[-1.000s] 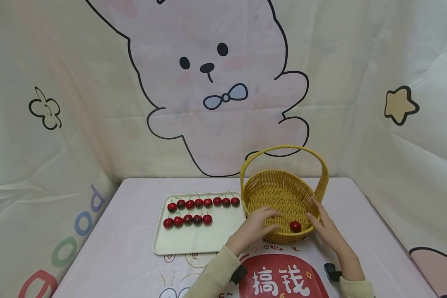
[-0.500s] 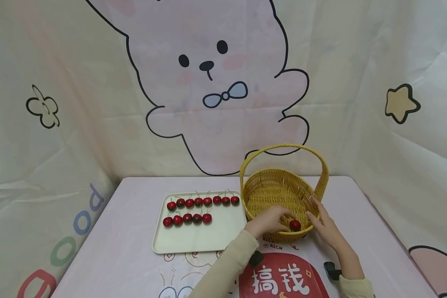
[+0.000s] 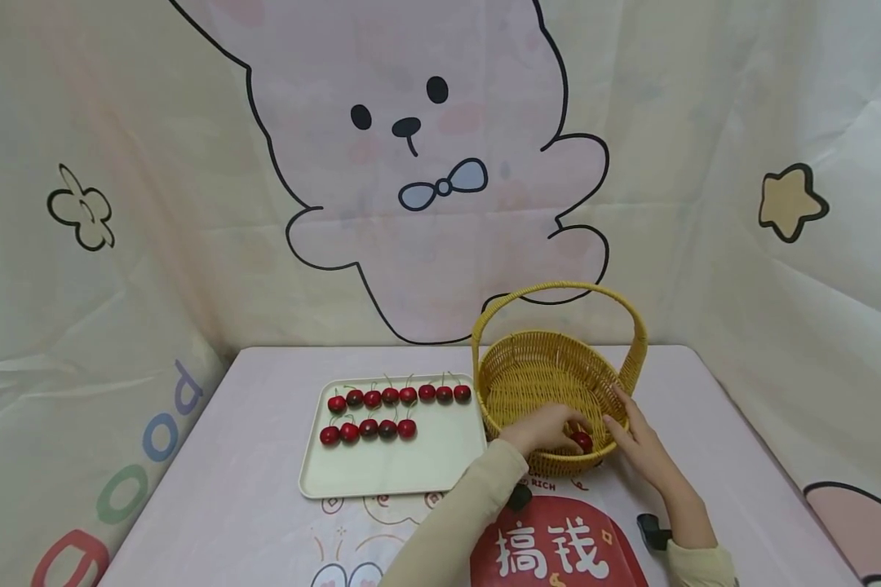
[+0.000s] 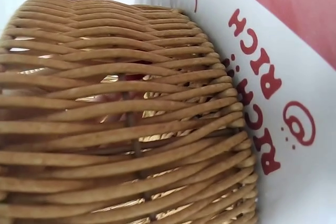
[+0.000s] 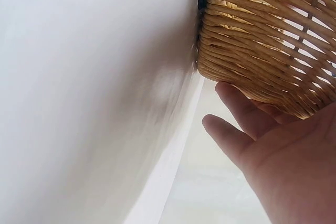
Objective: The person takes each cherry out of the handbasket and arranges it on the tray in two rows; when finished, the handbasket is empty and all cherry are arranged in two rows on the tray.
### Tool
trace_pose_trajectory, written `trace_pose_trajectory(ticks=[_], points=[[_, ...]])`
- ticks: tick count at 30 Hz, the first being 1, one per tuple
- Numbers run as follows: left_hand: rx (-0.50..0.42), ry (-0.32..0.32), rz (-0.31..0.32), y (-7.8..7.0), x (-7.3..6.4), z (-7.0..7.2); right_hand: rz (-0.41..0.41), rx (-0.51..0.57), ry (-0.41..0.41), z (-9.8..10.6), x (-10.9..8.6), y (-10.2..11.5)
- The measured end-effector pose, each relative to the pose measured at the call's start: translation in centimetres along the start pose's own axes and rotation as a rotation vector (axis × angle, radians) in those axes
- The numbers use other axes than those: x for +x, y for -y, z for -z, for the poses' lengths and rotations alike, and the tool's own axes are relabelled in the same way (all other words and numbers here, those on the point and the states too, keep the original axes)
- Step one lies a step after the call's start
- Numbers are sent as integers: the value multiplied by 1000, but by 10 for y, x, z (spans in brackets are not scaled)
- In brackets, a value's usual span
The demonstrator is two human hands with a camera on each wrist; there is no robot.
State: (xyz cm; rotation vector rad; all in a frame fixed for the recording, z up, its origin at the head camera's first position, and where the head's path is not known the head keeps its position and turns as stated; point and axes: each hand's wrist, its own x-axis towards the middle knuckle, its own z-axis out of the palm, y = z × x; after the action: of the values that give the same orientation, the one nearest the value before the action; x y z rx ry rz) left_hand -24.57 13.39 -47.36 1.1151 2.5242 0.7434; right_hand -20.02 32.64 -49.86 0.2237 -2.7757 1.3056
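Note:
A yellow woven basket (image 3: 532, 349) with a tall arched handle stands at the right of the table. Inside it, near the front wall, my left hand (image 3: 546, 427) pinches a dark red cherry (image 3: 583, 441), fingers over its top and thumb low beside it. The weave (image 4: 121, 114) hides most of that grasp in the left wrist view. At the basket's right side, my right hand (image 3: 644, 453) grips the rim, thumb on the inner side and fingers along the outside. From the right wrist, those fingers (image 5: 228, 137) show spread against the outer wall.
Left of the basket lies a cream tray (image 3: 382, 477) with two rows of cherries (image 3: 389, 396), the back row longer. A red printed patch with white characters (image 3: 551, 546) marks the table's front. A cloth backdrop (image 3: 440, 244) encloses the table.
My left hand has moved right and deeper into the basket, closing from an open reach onto the cherry. My right hand has stayed at the rim; the tray's cherries have not moved.

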Motion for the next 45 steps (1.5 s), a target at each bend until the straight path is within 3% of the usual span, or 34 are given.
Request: trace_pose_trajectory(ticks=[13,18,33,38,45], points=[[78,49,5,1,9,-9,15,5,-9,-1,0,-1],[61,91,-29,3,5,-2,16,1,-10,0,0,0],[3,172,3,13,-18,24,0,4,-9,0,1,3],[-44,137,-37,19,-25,28,-6,8,-9,0,0,4],[-82,4,-80,23,-35,29,-9,-5,-3,0,1,3]])
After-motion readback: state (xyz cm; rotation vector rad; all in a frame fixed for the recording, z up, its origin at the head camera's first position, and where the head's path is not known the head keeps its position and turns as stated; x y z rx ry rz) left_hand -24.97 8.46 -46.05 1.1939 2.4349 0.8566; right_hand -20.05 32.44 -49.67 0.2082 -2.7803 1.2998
